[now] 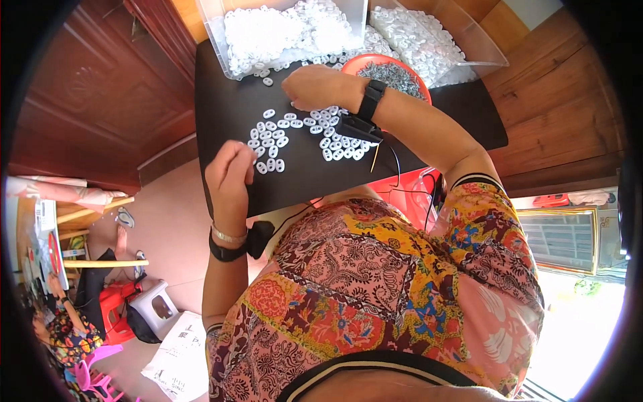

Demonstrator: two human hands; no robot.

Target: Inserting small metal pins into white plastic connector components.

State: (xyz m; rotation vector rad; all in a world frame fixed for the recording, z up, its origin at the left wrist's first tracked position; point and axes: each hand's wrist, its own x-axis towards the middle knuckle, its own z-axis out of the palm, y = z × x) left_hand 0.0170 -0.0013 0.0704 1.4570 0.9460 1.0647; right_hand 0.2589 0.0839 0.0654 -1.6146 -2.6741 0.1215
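Observation:
Small white oval plastic pieces (266,139) with two holes each lie in a loose group on the dark table, and a second group (341,147) lies to its right, partly under my right wrist. My left hand (231,167) is at the left edge of the first group, its fingers curled together; anything pinched in them is hard to make out. Beyond the pieces, my right hand (318,87) reaches in from the right with bent fingers pointing down and left. What its fingertips hold, if anything, is hidden. A red bowl (424,86) of small grey metal parts stands beside my right wrist.
Two clear plastic bins, one on the left (213,40) and one on the right (485,50), hold many white pieces at the table's (295,184) far side. Black straps and cables hang at my wrists. Another person (70,328) sits at far left, near stools (153,308).

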